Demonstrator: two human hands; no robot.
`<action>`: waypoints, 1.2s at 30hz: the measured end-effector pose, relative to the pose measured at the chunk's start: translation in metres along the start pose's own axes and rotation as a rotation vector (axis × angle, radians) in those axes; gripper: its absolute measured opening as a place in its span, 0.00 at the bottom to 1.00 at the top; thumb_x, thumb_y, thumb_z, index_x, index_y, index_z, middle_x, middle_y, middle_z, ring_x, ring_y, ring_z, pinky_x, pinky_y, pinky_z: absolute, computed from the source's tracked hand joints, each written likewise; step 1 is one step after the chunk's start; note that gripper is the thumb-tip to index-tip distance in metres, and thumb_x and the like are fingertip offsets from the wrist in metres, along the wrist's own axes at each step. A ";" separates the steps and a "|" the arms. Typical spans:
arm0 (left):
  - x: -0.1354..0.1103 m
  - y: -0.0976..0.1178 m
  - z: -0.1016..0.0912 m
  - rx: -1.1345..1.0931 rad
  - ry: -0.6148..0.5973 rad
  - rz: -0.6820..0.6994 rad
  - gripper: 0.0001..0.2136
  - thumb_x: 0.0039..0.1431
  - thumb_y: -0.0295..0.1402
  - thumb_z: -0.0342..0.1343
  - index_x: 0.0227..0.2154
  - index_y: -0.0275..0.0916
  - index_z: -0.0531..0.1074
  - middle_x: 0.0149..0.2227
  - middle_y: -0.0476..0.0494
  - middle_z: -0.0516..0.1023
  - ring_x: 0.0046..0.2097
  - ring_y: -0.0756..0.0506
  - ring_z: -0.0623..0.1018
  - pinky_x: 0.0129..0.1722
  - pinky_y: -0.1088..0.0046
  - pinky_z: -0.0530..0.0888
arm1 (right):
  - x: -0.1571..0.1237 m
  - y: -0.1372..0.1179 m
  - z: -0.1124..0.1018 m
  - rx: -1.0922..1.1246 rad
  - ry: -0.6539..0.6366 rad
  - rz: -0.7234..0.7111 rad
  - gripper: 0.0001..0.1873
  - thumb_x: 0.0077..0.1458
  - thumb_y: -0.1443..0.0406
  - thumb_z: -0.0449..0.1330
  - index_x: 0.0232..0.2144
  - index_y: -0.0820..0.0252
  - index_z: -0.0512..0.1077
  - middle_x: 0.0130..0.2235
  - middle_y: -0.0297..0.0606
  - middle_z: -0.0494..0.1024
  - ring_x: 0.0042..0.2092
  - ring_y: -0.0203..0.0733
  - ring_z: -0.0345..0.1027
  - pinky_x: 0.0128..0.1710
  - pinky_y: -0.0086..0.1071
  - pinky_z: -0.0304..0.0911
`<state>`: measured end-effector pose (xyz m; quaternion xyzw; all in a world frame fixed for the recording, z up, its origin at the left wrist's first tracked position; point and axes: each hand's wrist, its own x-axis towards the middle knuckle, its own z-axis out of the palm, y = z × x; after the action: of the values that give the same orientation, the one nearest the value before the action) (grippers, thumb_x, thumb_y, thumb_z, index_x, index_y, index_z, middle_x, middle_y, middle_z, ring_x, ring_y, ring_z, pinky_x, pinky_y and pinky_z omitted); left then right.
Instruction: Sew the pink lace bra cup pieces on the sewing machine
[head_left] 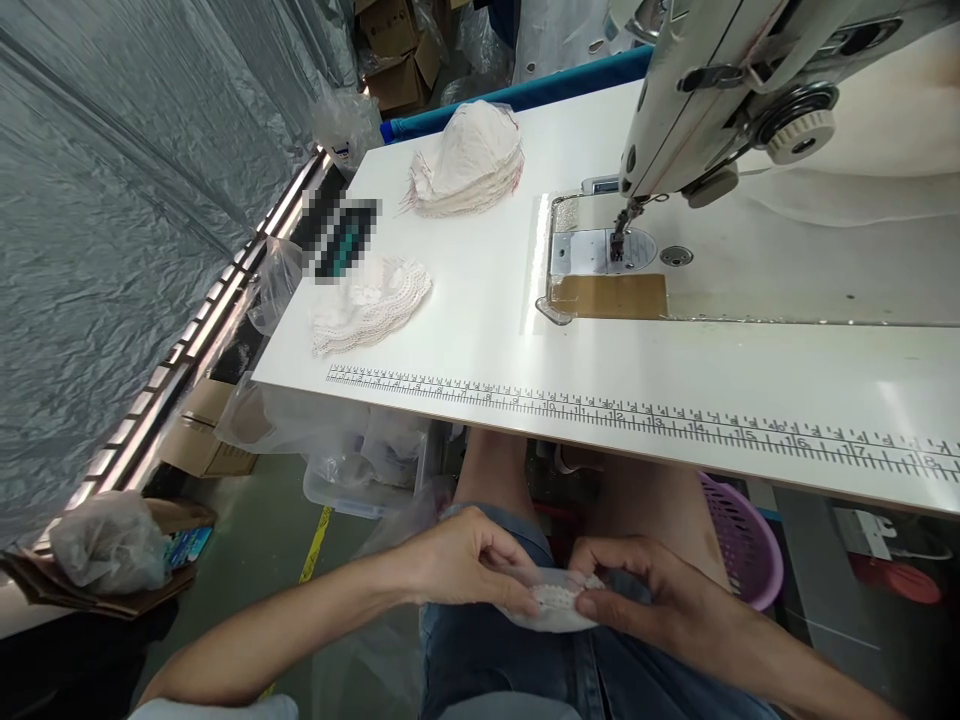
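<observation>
Two hands at 6 o'clock, over lap (487,655), below table (480,330) edge. Left hand (457,565) & right hand (652,590) both pinched tight on lace piece (556,606), fingertips only. Risk: thin grip, piece cd slip off lap; layers cd shift.

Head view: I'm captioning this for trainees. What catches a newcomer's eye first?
Bottom centre, the left hand and right hand pinch a white lace piece over the lap. Above, a sewing machine stands on the white table's right, a fabric stack and a lace pile on its left.
</observation>
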<state>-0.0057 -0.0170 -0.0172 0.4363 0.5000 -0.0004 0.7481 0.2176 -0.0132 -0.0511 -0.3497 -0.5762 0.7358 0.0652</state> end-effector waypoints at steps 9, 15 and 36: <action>0.006 -0.002 0.005 -0.038 0.054 -0.013 0.16 0.40 0.41 0.65 0.30 0.32 0.79 0.24 0.47 0.76 0.26 0.53 0.70 0.27 0.80 0.65 | -0.002 0.007 0.001 -0.067 0.029 0.004 0.14 0.55 0.54 0.56 0.30 0.58 0.71 0.29 0.32 0.69 0.34 0.39 0.61 0.33 0.29 0.55; 0.003 -0.002 -0.001 -0.046 0.035 -0.028 0.21 0.40 0.46 0.64 0.32 0.33 0.79 0.25 0.46 0.75 0.26 0.53 0.68 0.27 0.79 0.64 | -0.001 0.008 -0.004 -0.070 0.003 0.016 0.14 0.55 0.54 0.56 0.30 0.58 0.72 0.31 0.33 0.71 0.35 0.40 0.62 0.35 0.30 0.56; 0.007 -0.008 -0.004 -0.071 -0.006 0.055 0.24 0.47 0.52 0.58 0.28 0.30 0.76 0.18 0.52 0.61 0.24 0.54 0.58 0.23 0.78 0.58 | 0.000 0.001 -0.006 0.060 -0.028 0.024 0.12 0.55 0.56 0.57 0.28 0.58 0.69 0.29 0.32 0.66 0.34 0.39 0.58 0.34 0.29 0.54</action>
<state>-0.0086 -0.0164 -0.0282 0.4231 0.4853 0.0366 0.7642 0.2216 -0.0083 -0.0525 -0.3440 -0.5505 0.7584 0.0587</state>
